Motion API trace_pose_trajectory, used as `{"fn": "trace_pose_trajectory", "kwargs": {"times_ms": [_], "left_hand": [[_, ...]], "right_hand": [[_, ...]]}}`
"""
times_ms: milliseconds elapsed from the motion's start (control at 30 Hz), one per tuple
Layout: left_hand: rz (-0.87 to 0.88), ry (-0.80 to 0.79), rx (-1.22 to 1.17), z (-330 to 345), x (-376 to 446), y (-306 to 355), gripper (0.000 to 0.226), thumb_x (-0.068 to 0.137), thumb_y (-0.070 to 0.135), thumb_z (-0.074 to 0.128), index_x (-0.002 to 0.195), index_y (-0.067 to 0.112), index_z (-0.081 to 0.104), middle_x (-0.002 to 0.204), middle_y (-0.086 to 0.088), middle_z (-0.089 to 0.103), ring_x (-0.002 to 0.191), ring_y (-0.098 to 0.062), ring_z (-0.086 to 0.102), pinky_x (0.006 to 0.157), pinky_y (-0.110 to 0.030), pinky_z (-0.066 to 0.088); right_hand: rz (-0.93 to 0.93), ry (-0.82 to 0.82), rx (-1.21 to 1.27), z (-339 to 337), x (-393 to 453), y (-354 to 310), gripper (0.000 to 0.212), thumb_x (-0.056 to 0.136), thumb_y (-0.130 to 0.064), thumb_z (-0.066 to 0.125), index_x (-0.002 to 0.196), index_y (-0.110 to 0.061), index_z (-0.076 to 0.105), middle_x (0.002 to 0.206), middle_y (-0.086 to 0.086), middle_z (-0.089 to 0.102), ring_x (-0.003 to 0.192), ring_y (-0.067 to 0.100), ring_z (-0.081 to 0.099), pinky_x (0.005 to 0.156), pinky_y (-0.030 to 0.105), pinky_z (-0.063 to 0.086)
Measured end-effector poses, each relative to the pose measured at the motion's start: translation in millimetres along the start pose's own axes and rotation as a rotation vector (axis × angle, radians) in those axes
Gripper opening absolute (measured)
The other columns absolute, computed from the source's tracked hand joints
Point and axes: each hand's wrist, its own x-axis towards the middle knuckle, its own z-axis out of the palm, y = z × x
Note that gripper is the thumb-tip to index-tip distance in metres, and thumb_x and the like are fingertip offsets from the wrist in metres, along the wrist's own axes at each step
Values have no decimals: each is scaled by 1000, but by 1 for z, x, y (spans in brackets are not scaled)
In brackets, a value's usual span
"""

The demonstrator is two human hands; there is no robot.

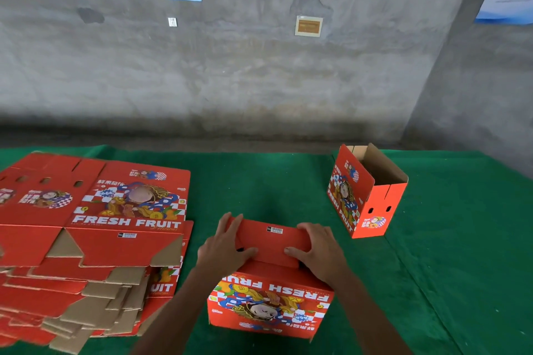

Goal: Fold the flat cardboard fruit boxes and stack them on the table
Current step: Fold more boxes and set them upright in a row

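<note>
Progress looks early: only one folded box (pixel 367 192) stands finished, upright and open-topped, at the far right of the green-covered worktop (pixel 259 181), with nothing stacked on it yet. A second box (pixel 269 301) sits upside down near the front edge, its "FRESH FRUIT" print inverted toward the camera, and its bottom flaps (pixel 272 242) are being closed. The left hand (pixel 227 245) and the right hand (pixel 317 248) both lie on those red flaps, fingers (pixel 230 225) spread fairly straight and pressing down, thumbs pointing inward toward each other; neither hand is curled round anything. I judge the base is at the locking stage, though whether the tabs have seated I cannot tell. To the left lies a thick, fanned pile of flat boxes (pixel 92 239), well apart from the finished one, so most of the folding remains, and all of the stacking.
</note>
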Motion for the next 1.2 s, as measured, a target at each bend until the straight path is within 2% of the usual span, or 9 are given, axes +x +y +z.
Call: {"fn": "trace_pose_trajectory", "kwargs": {"times_ms": [133, 233, 333, 467, 533, 833, 967, 1100, 1200], "left_hand": [[-85, 56, 76, 4, 3, 11, 103, 77, 79, 66, 159, 44, 13, 164, 10, 6, 126, -33, 58, 95, -48, 53], [-52, 105, 75, 5, 2, 8, 84, 87, 85, 40, 156, 43, 19, 162, 6, 12, 124, -34, 58, 96, -50, 53], [-68, 128, 12, 3, 0, -5, 70, 95, 79, 22, 154, 41, 23, 165, -1, 14, 130, -38, 53, 101, -54, 49], [-93, 111, -7, 2, 0, -14, 68, 95, 78, 26, 153, 42, 22, 166, -6, 15, 133, -40, 51, 104, -56, 47], [-82, 109, -16, 3, -1, -16, 68, 94, 79, 26, 152, 43, 22, 164, -5, 19, 131, -38, 53, 104, -56, 48], [-22, 139, -68, 8, -6, -30, 67, 93, 80, 27, 150, 46, 27, 160, 0, 26, 125, -30, 59, 100, -50, 51], [2, 137, -94, 8, -12, -36, 64, 94, 79, 28, 149, 47, 28, 159, 2, 27, 123, -28, 60, 97, -50, 51], [-14, 155, -134, 1, -15, -42, 64, 94, 80, 25, 148, 47, 30, 156, 3, 31, 123, -27, 59, 98, -50, 51], [-34, 184, -246, -12, -12, -48, 66, 93, 81, 19, 145, 46, 38, 153, 1, 38, 126, -28, 57, 103, -55, 49]], "right_hand": [[-12, 17, -153, 5, -2, -3, 69, 86, -70, 64, 140, -32, 45, 137, -9, 49, 129, 13, 41, 108, 39, 43], [92, 78, -31, 0, -5, -6, 72, 89, -73, 57, 141, -25, 46, 137, -5, 48, 130, 16, 42, 108, 43, 43], [339, 196, 206, -11, -6, -6, 69, 103, -64, 28, 134, -8, 54, 127, 14, 58, 122, 31, 54, 103, 46, 46], [799, -151, 723, -18, -17, 8, 67, 107, -62, 28, 120, -4, 59, 112, 19, 66, 103, 33, 66, 91, 42, 55], [860, -332, 720, -19, -28, 16, 69, 103, -68, 36, 120, -4, 58, 108, 17, 66, 97, 29, 66, 84, 38, 57], [982, -522, 717, -11, -43, 34, 92, 80, -97, 25, 104, -15, 58, 67, 2, 58, 62, 12, 58, 59, 19, 53], [950, -630, 689, -5, -46, 42, 83, 90, -86, 35, 117, -11, 60, 79, 7, 63, 63, 12, 60, 57, 17, 55], [893, -637, 767, -12, -37, 39, 49, 101, -53, 56, 127, -12, 59, 94, 15, 65, 59, 14, 61, 51, 19, 55], [815, -654, 778, -23, -31, 28, 57, 97, -63, 58, 132, -18, 59, 115, 24, 65, 69, 20, 71, 54, 23, 59]]}}
